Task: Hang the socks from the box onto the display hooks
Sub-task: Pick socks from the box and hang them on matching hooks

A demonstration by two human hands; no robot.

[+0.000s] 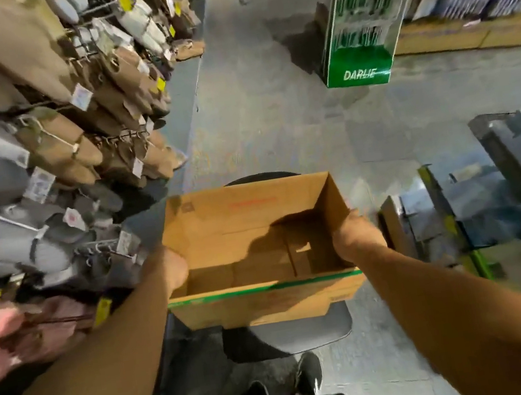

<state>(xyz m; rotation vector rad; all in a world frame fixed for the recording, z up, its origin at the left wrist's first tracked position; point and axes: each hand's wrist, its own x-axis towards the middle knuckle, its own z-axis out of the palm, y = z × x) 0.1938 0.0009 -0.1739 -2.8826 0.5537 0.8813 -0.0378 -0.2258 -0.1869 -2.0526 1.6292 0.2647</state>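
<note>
An open cardboard box (222,223) is held in front of me over the aisle floor. Its inside shows only bare cardboard; no socks are visible in it. My left hand (171,268) grips the box's left wall and my right hand (356,237) grips its right wall. Along the left runs the sock display (51,140), with brown, grey and pink socks hanging from metal hooks (12,221) with price tags.
A green standing display rack (359,30) stands ahead on the right. Shelving with blurred goods (495,196) is close on my right. A dark round stool or mat (286,332) lies under the box. My black shoes (308,376) are below. The grey aisle floor (256,113) runs ahead.
</note>
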